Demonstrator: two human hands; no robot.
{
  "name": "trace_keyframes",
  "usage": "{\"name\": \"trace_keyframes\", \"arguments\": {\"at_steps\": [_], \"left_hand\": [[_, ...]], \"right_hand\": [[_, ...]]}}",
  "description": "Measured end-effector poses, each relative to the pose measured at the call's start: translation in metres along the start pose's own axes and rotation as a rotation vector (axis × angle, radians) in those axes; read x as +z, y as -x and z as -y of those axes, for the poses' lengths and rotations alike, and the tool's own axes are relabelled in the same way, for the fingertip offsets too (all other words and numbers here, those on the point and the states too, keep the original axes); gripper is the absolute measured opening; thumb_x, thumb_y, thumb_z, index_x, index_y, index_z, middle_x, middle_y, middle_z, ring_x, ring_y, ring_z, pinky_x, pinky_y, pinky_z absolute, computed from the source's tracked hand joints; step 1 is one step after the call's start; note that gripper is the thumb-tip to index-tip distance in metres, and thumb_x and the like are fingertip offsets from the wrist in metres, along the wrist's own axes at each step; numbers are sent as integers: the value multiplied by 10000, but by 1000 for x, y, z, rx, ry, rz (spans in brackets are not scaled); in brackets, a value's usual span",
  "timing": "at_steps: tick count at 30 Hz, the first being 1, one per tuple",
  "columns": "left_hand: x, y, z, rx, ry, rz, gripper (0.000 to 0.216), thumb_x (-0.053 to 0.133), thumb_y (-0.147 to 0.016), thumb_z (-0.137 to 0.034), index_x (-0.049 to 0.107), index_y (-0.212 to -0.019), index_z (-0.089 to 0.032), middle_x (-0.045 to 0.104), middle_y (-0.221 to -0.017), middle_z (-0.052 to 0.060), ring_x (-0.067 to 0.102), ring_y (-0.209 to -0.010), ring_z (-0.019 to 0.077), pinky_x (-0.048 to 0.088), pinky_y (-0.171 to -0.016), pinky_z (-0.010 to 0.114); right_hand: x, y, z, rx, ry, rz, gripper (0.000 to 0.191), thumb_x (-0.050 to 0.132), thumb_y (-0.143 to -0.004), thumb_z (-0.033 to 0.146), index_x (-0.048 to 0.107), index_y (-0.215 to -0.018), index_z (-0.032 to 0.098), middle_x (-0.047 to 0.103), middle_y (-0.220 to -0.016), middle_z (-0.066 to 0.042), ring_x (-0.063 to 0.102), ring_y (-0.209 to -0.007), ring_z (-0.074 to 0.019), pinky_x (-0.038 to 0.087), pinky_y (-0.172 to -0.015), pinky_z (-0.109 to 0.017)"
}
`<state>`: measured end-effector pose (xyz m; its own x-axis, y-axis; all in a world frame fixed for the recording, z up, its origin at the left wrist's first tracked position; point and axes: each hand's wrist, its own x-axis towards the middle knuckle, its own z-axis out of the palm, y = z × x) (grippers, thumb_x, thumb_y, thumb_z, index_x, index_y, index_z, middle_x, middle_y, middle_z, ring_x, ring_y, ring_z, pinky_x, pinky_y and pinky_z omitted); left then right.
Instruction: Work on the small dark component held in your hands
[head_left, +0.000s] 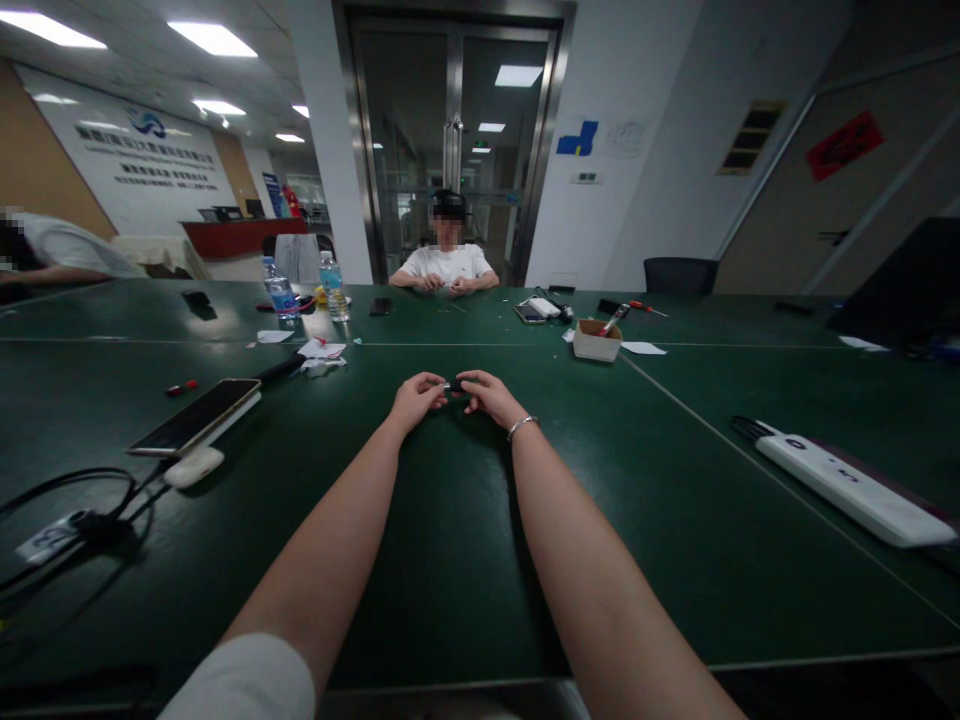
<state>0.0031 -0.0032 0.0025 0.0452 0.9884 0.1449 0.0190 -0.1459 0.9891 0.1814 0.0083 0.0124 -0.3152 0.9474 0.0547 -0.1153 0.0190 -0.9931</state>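
Note:
Both my arms reach forward over the dark green table point(450, 560). My left hand point(415, 399) and my right hand point(485, 393) meet in the middle, fingers curled. Between their fingertips they pinch a small dark object point(454, 385), too small to name. A thin bracelet point(521, 425) circles my right wrist.
A phone on a white power bank point(196, 417) and black cables point(75, 520) lie at left. A white power strip point(851, 487) lies at right. A small cardboard box point(597, 340), water bottles point(332, 286) and paper scraps lie farther off. A person sits opposite point(447, 262); another is at far left.

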Motion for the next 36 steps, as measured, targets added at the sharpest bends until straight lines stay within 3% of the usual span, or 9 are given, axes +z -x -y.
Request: {"name": "trace_keyframes", "arguments": {"at_steps": [12, 36], "left_hand": [[1, 2, -5, 17, -6, -52, 251, 714, -704, -321, 645, -866, -143, 676, -769, 45, 651, -686, 142, 526, -630, 267], [-2, 2, -2, 69, -42, 2, 309, 712, -689, -347, 648, -931, -166, 652, -737, 29, 641, -698, 149, 523, -658, 294]], "right_hand": [[0, 0, 1, 8, -9, 7, 167, 609, -828, 159, 593, -994, 168, 686, -703, 8, 483, -370, -34, 552, -469, -201], [1, 1, 3, 25, -25, -23, 133, 567, -853, 133, 580, -984, 150, 686, -669, -3, 477, -355, -40, 546, -457, -204]]}}
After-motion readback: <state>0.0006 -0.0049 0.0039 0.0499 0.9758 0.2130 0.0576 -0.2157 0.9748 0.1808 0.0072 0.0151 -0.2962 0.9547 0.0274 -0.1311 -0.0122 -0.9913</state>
